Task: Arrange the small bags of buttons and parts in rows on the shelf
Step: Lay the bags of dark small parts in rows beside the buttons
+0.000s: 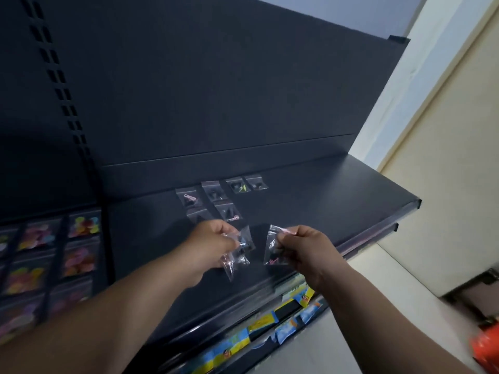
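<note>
Several small clear bags with dark parts lie in rows on the dark shelf (324, 201): a back row from a bag with a pink part (189, 197) to the rightmost bag (256, 182), and a second row with one bag (228, 211) just beyond my hands. My left hand (209, 242) pinches a small bunch of clear bags (237, 255) above the shelf. My right hand (302, 245) holds a single clear bag with a dark and pink part (274, 247). Both hands hover side by side over the shelf's middle, a little apart.
On the shelf section to the left lie rows of bags with colourful buttons (78, 260). A lower shelf (243, 344) in front carries blue and yellow packets. The shelf's right end (417, 205) borders a cream wall. An orange object (486, 346) is at the lower right.
</note>
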Demonstrator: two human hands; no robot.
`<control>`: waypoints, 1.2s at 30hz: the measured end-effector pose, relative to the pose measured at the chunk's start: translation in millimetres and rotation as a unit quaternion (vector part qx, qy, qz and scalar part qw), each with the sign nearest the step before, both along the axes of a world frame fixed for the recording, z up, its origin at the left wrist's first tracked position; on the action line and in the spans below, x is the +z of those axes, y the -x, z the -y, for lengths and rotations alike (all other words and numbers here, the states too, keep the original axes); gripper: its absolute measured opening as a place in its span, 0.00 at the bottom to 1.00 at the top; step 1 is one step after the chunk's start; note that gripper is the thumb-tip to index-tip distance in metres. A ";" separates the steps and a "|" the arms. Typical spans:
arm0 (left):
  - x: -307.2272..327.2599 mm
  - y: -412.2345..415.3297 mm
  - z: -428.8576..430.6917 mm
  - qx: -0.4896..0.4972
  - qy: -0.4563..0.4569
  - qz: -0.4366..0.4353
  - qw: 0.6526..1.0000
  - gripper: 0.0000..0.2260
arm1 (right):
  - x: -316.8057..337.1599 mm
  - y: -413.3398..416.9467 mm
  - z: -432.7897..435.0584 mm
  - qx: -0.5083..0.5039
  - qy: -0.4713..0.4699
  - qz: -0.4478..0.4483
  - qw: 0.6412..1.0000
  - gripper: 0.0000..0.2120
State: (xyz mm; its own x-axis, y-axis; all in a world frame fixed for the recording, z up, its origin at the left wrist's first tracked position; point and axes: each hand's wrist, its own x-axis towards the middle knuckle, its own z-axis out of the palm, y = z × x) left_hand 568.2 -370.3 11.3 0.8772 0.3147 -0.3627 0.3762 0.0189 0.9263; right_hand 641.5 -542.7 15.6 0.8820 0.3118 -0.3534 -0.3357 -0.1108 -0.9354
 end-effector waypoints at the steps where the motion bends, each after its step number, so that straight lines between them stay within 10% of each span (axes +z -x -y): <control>1: -3.0 -5.4 1.2 0.002 -0.008 -0.005 1.000 0.07 | -2.0 -11.7 -2.2 0.010 0.006 0.005 1.000 0.03; 13: -27.4 -54.6 25.5 0.070 -0.126 -0.044 0.989 0.08 | -30.3 -130.2 -32.1 0.201 0.113 0.131 0.964 0.07; 19: -19.8 -67.4 46.2 0.092 -0.391 -0.059 0.914 0.08 | -34.1 -156.4 -11.7 0.314 0.245 0.499 0.770 0.20; 24: -20.6 -70.9 47.5 0.044 -0.574 -0.056 0.816 0.17 | -47.7 -164.9 10.0 0.488 0.254 0.577 0.604 0.22; 36: -32.4 -80.2 38.9 -0.135 -0.558 -0.188 0.797 0.36 | -52.7 -169.7 -21.6 0.517 0.316 0.567 0.558 0.41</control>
State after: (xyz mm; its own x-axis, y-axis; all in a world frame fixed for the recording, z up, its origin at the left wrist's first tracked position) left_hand 648.4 -409.2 -21.1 0.8626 0.4437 -0.2431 0.4823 -0.8663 0.1304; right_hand 811.2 -521.1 -37.1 0.1144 0.9904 -0.0772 0.9814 -0.1248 -0.1462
